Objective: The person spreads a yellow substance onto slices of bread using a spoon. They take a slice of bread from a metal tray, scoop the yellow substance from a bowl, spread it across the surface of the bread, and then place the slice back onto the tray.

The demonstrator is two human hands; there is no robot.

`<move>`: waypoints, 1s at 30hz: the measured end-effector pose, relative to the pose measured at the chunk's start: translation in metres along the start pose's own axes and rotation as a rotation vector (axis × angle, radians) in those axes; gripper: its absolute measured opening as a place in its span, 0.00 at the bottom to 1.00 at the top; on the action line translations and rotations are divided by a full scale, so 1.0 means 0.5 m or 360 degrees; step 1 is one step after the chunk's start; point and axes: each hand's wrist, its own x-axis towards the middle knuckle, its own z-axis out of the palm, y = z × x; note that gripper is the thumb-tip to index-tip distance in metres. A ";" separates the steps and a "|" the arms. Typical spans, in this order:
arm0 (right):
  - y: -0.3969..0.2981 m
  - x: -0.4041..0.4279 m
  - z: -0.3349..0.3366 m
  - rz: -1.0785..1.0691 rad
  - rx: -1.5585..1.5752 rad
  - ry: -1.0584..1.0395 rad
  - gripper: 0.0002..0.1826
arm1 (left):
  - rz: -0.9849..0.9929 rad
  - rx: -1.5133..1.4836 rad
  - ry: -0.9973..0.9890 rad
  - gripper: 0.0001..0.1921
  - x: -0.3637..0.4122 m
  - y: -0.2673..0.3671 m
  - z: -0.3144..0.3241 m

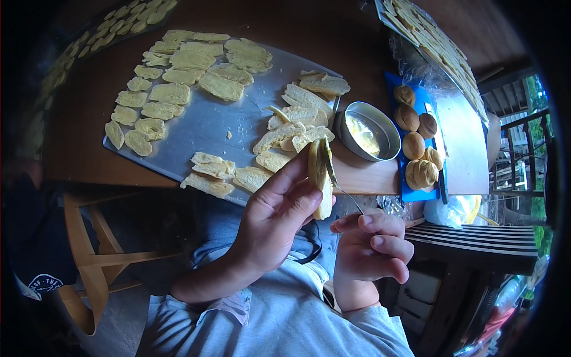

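My left hand [281,209] holds a slice of bread [319,178] on edge, pinched between thumb and fingers. A thin metal utensil [350,196], its exact kind unclear, is in my right hand [377,245], with its far end against the slice. Beyond both hands lies a metal baking tray [209,129]. Slices coated with a yellow spread [169,93] cover its left and upper part, while paler slices [308,100] overlap along its right side. Just right of the tray stands a round metal pan [368,131] holding creamy yellow spread [366,134].
Several bread rolls [412,145] sit on a blue cutting board [406,192], with a knife along its right side. More trays of slices stand at upper left and at upper right [437,44]. A wooden chair [100,259] is at lower left, beside a person in dark clothing [40,250].
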 end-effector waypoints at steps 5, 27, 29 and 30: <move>-0.003 -0.003 -0.003 0.0075 0.0118 0.0043 0.32 | -0.0021 -0.0061 0.0012 0.27 -0.001 0.000 -0.001; -0.016 0.092 -0.096 0.0282 0.0589 0.0782 0.27 | -0.0250 -0.0066 0.0115 0.27 0.003 0.006 -0.015; -0.009 0.118 -0.138 0.0185 0.0079 0.0780 0.26 | -0.0264 -0.0074 0.0143 0.27 0.000 0.009 -0.018; -0.008 0.126 -0.159 0.0182 0.0085 0.0787 0.26 | -0.0280 -0.0109 0.0095 0.26 0.004 0.007 -0.020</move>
